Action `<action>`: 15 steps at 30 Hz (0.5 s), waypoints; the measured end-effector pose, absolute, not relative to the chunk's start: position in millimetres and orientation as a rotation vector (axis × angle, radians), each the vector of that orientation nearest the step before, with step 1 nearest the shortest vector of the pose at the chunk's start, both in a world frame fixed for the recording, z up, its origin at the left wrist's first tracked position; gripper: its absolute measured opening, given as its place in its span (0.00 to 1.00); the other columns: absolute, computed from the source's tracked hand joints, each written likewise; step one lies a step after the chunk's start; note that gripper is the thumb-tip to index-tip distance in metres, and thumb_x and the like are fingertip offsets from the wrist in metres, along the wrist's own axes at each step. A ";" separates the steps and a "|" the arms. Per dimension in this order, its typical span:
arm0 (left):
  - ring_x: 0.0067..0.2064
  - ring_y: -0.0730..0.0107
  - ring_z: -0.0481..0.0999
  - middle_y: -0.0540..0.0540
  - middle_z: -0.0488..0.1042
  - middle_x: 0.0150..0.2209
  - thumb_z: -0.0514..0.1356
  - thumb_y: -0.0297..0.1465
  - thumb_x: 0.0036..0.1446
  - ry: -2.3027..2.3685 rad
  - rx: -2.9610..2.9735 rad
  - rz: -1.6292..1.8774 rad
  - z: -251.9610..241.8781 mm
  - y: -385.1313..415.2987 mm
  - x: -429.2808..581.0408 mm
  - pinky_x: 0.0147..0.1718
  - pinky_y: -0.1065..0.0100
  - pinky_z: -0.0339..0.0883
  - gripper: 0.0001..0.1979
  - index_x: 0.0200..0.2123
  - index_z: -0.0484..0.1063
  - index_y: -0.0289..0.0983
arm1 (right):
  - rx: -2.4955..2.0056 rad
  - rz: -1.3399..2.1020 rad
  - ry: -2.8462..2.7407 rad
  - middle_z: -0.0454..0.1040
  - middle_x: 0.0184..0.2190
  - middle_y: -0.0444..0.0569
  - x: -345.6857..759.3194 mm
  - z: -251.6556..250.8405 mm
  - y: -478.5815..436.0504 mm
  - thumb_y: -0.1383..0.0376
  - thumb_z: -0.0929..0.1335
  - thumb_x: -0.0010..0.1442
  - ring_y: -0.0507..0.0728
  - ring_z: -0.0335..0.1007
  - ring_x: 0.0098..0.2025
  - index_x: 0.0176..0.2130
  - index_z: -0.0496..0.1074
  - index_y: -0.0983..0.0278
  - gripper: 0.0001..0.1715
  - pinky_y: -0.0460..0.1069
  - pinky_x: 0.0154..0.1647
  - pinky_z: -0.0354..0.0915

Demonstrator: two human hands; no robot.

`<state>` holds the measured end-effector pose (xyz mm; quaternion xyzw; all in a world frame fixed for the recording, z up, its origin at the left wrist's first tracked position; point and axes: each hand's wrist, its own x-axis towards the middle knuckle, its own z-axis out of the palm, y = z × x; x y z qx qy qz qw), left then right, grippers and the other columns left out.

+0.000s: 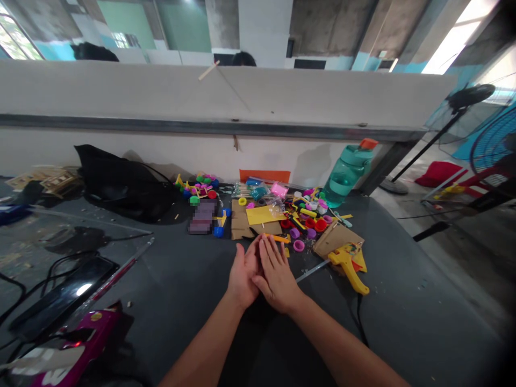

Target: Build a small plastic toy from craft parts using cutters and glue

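Observation:
My left hand (244, 271) is turned palm inward, its fingers stretched out and its thumb apart. Across its palm lies my right hand (278, 277), back upward, with straight fingers. The two hands touch each other; whether anything small sits between the palms is hidden. Just beyond the fingertips is an orange stick-like piece (278, 238). Behind it a yellow sheet (264, 215) rests on brown cardboard (241, 220). Purple rings (299, 245) and red caps (320, 226) are scattered to the right. A yellow glue gun (349, 269) lies on its side, right of my right hand.
A teal bottle (349, 174) stands at the back right. A black bag (121, 183) and a phone (202, 217) lie to the left. At the front left are a clear sheet (116, 231) and a magenta power strip (97, 333) with cables. A low wall (181, 91) closes the back.

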<state>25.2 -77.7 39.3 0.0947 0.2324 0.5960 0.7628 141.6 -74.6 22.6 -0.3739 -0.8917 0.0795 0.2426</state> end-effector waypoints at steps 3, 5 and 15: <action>0.62 0.62 0.53 0.42 0.59 0.59 0.40 0.51 0.57 0.489 0.189 1.403 44.7 -75.3 13.0 0.59 0.60 0.45 0.32 0.56 0.60 0.38 | -0.877 0.262 -2.536 0.38 0.64 0.63 138.3 26.3 -82.5 0.50 0.57 0.60 0.66 0.27 0.65 0.63 0.36 0.75 0.46 0.66 0.62 0.38; 0.62 0.64 0.52 0.42 0.59 0.59 0.40 0.50 0.58 0.496 0.200 1.485 44.5 -73.9 11.2 0.59 0.61 0.45 0.31 0.56 0.59 0.38 | -0.697 0.313 -2.616 0.37 0.64 0.63 134.7 30.1 -89.8 0.48 0.57 0.59 0.66 0.27 0.65 0.63 0.37 0.76 0.47 0.63 0.63 0.40; 0.62 0.59 0.51 0.44 0.58 0.60 0.41 0.53 0.55 0.448 0.201 1.289 43.6 -75.3 14.7 0.59 0.57 0.45 0.33 0.55 0.61 0.39 | -0.833 0.296 -2.460 0.36 0.64 0.62 143.3 23.5 -78.4 0.50 0.55 0.61 0.65 0.28 0.65 0.63 0.34 0.75 0.44 0.65 0.62 0.41</action>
